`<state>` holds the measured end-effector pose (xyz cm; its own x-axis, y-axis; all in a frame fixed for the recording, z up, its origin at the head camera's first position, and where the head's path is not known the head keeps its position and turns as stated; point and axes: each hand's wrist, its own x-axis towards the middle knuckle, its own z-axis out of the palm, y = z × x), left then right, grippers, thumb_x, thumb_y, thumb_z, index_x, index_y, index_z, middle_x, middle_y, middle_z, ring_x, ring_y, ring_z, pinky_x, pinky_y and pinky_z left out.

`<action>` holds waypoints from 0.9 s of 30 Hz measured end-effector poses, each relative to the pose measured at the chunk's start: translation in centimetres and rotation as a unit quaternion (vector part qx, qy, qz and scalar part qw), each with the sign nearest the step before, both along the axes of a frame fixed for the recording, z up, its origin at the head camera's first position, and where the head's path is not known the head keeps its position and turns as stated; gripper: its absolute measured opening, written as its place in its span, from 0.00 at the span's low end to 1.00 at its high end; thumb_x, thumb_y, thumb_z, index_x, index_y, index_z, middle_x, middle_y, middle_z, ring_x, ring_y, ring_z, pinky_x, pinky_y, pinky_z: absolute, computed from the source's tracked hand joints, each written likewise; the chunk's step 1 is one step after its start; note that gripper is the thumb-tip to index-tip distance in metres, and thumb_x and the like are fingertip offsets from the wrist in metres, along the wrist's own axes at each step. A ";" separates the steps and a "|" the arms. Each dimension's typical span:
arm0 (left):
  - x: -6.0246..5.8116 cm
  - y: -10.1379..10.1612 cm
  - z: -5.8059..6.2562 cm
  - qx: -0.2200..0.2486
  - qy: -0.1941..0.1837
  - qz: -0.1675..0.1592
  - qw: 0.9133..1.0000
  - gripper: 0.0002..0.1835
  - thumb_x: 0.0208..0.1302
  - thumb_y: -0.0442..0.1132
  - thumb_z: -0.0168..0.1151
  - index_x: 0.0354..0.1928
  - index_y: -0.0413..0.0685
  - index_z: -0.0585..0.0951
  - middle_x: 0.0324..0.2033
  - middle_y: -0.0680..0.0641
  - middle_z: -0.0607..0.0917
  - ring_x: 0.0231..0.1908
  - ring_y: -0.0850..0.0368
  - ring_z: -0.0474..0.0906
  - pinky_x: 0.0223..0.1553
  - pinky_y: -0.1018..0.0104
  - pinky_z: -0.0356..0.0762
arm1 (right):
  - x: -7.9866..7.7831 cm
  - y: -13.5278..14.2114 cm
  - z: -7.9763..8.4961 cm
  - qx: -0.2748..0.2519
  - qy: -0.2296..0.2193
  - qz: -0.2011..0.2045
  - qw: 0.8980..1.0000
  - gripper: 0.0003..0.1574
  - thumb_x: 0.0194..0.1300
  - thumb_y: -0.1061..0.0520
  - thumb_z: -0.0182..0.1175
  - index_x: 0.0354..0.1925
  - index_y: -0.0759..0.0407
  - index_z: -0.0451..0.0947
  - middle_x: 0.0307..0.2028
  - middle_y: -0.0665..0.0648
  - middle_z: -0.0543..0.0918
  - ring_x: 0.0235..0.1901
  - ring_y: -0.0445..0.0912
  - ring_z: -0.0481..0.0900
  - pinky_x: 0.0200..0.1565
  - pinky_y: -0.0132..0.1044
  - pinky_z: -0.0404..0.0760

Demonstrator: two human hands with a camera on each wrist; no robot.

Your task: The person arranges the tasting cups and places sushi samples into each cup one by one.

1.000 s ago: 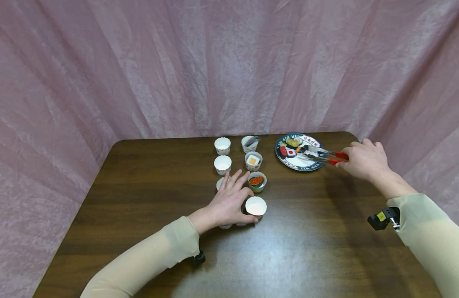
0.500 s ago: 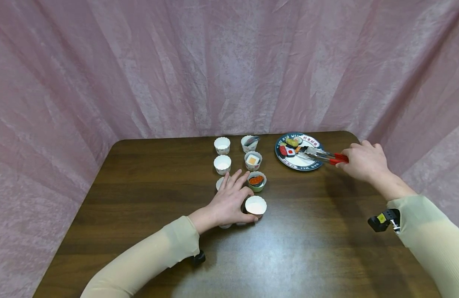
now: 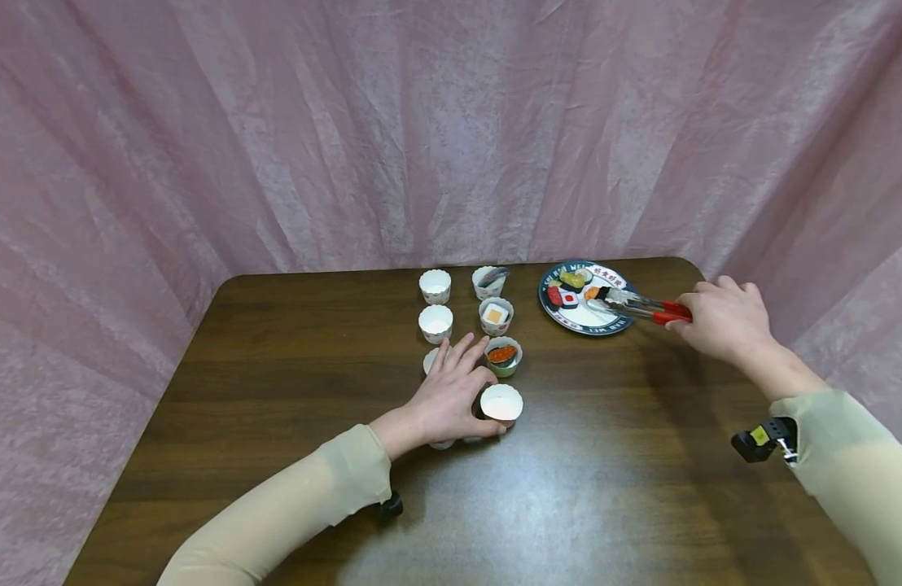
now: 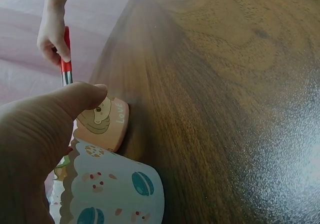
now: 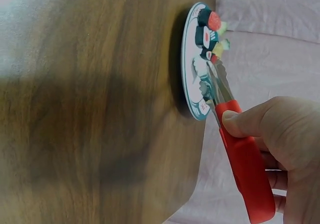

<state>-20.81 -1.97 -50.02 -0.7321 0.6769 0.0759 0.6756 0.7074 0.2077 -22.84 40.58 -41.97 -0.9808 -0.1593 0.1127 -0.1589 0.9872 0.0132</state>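
My left hand [image 3: 451, 403] curves its thumb and index finger round a paper baking cup [image 3: 501, 404], which has white insides. In the left wrist view this cup's orange side [image 4: 117, 124] shows beside the thumb, behind a white cup printed with macarons [image 4: 117, 189]. My right hand [image 3: 724, 317] grips red-handled metal tongs [image 3: 652, 309]. Their tips reach over a blue-rimmed plate [image 3: 593, 332], right at an orange-topped toy sushi [image 3: 592, 293] with a black band. Other toy sushi on the plate include a red-topped piece [image 3: 554, 295] and a white-and-black roll [image 3: 570, 299].
Baking cups stand in two columns. The right column's cups hold a silvery piece [image 3: 492, 277], a yellow-and-white square [image 3: 496, 315] and an orange roe piece [image 3: 502, 355]. Two white cups, one farther [image 3: 435, 286] and one nearer [image 3: 435, 324], stand left. A pink curtain [image 3: 451, 163] borders the table.
The tongs' arms came closer together, then stand slightly wider now. My right hand and the orange-topped sushi have shifted slightly right. My left hand stays at the cup.
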 end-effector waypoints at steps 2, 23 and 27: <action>0.0 0.0 0.0 0.001 0.002 -0.002 1.000 0.33 0.50 0.72 0.72 0.52 0.62 0.81 0.79 0.43 0.54 0.79 0.44 0.39 0.75 0.38 0.35 | 0.1 0.1 0.1 0.001 0.002 0.002 1.000 0.20 0.60 0.48 0.70 0.45 0.62 0.86 0.40 0.62 0.84 0.41 0.60 0.71 0.41 0.61 0.66; 0.1 0.3 0.0 0.003 -0.004 0.002 1.000 0.33 0.50 0.71 0.73 0.52 0.61 0.81 0.80 0.44 0.52 0.79 0.45 0.38 0.75 0.38 0.34 | 2.7 -0.4 0.9 -0.003 0.059 0.030 0.998 0.22 0.57 0.50 0.74 0.45 0.61 0.86 0.37 0.58 0.83 0.36 0.57 0.69 0.37 0.55 0.64; 0.1 0.3 -0.1 0.005 -0.004 0.004 1.000 0.32 0.51 0.71 0.73 0.52 0.61 0.80 0.80 0.43 0.52 0.79 0.44 0.38 0.75 0.37 0.33 | 3.4 -1.0 1.3 0.000 0.076 0.048 0.996 0.23 0.56 0.49 0.76 0.45 0.61 0.86 0.36 0.58 0.83 0.35 0.57 0.71 0.36 0.55 0.65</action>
